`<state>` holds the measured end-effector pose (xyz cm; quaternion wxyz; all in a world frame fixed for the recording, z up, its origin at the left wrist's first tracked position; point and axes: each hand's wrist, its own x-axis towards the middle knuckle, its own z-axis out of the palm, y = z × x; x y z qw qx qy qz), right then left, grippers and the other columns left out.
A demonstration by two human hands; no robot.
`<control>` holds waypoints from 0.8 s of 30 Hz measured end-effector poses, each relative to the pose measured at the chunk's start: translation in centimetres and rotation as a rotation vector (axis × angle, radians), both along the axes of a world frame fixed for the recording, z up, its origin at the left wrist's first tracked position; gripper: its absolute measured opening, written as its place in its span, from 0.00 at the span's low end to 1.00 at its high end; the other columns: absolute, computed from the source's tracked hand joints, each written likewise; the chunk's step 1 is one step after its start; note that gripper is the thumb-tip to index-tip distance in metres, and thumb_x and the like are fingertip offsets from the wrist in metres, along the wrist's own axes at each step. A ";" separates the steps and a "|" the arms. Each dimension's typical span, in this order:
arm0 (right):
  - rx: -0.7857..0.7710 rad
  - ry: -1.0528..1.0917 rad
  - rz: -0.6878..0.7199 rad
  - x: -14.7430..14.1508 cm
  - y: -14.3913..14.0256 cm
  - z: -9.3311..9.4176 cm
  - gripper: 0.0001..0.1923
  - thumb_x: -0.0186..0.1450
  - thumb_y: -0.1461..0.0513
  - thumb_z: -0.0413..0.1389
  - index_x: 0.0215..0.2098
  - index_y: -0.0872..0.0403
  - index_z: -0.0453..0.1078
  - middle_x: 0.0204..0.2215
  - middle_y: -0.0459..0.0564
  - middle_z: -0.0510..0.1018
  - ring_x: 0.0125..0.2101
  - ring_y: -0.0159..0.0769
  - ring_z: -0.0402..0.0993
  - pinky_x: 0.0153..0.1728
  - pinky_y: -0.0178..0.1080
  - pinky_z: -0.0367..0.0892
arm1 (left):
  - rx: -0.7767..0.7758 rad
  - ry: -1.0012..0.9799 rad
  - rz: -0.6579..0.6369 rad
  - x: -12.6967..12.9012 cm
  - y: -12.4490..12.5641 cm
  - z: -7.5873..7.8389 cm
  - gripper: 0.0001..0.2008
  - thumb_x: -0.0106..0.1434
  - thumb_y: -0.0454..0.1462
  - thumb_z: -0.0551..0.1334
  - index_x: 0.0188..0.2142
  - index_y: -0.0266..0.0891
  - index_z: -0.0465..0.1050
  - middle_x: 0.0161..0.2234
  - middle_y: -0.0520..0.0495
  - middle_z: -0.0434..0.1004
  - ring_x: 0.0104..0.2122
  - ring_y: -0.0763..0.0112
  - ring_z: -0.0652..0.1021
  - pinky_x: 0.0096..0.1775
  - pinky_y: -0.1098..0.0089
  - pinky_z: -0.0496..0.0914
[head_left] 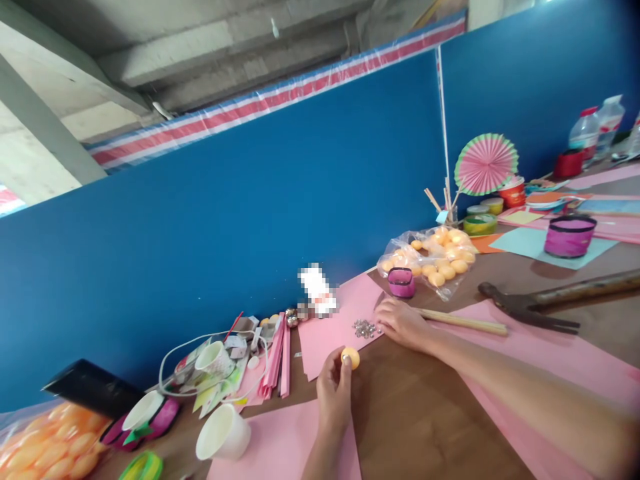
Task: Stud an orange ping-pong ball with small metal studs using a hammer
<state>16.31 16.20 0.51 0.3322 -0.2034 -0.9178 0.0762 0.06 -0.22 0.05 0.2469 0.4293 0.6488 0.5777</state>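
My left hand [334, 387] pinches a small yellow-orange ball [353, 358] between thumb and fingers, above the brown table. A tiny shiny spot shows by the thumb; I cannot tell what it is. My right hand [400, 323] is low over the table, its bent fingers at the right edge of a little heap of silvery metal pieces [365, 328]. What its fingertips hold, if anything, is hidden. That heap lies on a pink paper sheet [320, 340]. A wooden stick or handle [470, 321] comes out from behind my right hand; its far end is hidden.
A claw hammer [535, 307] lies at right on pink paper. Beyond my right hand are a small purple container [401, 283] and a clear bag of orange balls [445, 257]. A white cup [223, 432] stands left of my left hand. A blue partition [225, 220] bounds the table's back.
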 end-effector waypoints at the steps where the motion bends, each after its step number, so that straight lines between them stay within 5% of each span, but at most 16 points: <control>1: -0.006 0.004 0.014 0.0 0.0 -0.1 0.09 0.62 0.64 0.48 0.31 0.54 0.70 0.32 0.50 0.74 0.37 0.36 0.65 0.42 0.41 0.59 | -0.003 0.002 -0.001 0.0 0.0 0.0 0.20 0.57 0.47 0.58 0.43 0.37 0.70 0.42 0.41 0.75 0.44 0.62 0.73 0.47 0.64 0.66; 24: -0.062 -0.075 0.126 -0.1 -0.1 0.0 0.09 0.62 0.65 0.49 0.29 0.53 0.71 0.29 0.47 0.75 0.36 0.36 0.64 0.39 0.39 0.59 | -0.051 0.027 -0.021 0.3 -0.3 0.7 0.21 0.57 0.48 0.57 0.44 0.36 0.70 0.42 0.40 0.74 0.44 0.61 0.73 0.47 0.63 0.65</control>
